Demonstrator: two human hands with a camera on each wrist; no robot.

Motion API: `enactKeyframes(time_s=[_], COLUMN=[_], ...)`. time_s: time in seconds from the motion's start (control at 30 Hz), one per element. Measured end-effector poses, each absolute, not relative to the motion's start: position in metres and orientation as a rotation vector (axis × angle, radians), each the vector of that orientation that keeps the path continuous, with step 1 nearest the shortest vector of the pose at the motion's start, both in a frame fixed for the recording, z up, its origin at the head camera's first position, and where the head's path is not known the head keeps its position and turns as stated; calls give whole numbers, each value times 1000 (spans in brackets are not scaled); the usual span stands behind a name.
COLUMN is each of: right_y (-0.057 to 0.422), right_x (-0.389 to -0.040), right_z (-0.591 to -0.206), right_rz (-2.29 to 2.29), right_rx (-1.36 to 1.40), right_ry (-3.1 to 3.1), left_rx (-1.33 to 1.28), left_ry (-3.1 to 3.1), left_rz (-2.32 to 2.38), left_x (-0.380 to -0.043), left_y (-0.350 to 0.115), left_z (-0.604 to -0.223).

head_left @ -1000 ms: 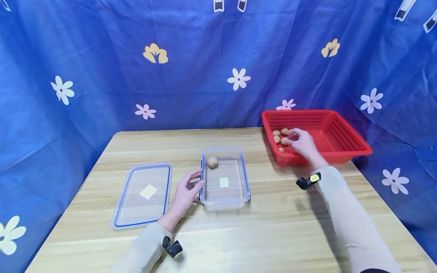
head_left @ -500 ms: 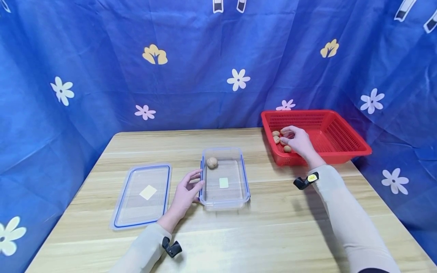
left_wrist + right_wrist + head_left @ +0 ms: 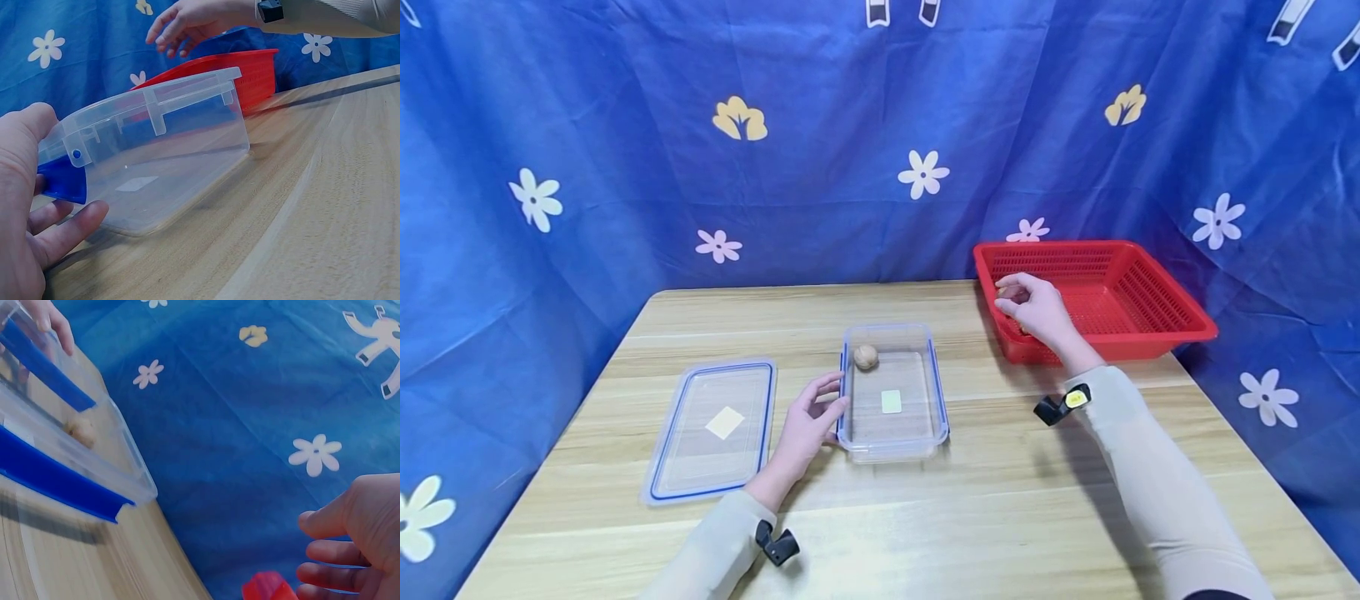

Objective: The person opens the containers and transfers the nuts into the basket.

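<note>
In the head view my left hand [image 3: 805, 425] rests against the left side of a clear plastic box [image 3: 891, 450]. Its thumb lies at the rim, with other fingers low by the blue latch [image 3: 65, 180], loosely bent. Inside the box, toward its far left, sits one walnut [image 3: 866, 357]. My right hand [image 3: 1037, 308] hovers over the left end of a red basket [image 3: 1157, 337], fingers bent and apart. A walnut [image 3: 1002, 292] shows between these fingertips in the head view, but both wrist views show no nut held. The hand hides most walnuts in the basket.
A clear lid [image 3: 715, 467] with a blue seal lies left of the box. Everything stands on a wooden table [image 3: 970, 517]. A blue flowered cloth [image 3: 820, 150] hangs behind and at the sides.
My right hand has shifted left over the basket, covering walnuts seen earlier. One walnut near the basket's front had moved slightly right by the middle frame. The left hand and box stay put.
</note>
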State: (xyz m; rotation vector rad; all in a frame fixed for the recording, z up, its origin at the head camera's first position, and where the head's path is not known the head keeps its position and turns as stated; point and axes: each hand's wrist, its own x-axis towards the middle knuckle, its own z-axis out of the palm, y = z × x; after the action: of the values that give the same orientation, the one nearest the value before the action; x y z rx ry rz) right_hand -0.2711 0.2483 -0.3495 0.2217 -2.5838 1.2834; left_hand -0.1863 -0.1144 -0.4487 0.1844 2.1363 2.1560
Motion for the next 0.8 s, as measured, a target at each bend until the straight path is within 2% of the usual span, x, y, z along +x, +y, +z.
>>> enactKeyframes(time_s=[0.2,0.47,0.7,0.8], right_y=[239,224,209,203], right_x=[-268,-265,-262,-261], right_z=[-347,-345,-346,-347], right_rz=[1254,1258,1288,1275], right_rx=[282,361,441,477], right_ry=[-2560,-2557,-2561,-2559], left_rx=[211,200,204,207], left_ry=[2119,2118,2164,2174], left_rz=[2158,2161,2177,2175], left_x=[-178,-178,-190,-190], left_y=[-112,-111,-115,-115], left_z=[-434,-433,-461,-461])
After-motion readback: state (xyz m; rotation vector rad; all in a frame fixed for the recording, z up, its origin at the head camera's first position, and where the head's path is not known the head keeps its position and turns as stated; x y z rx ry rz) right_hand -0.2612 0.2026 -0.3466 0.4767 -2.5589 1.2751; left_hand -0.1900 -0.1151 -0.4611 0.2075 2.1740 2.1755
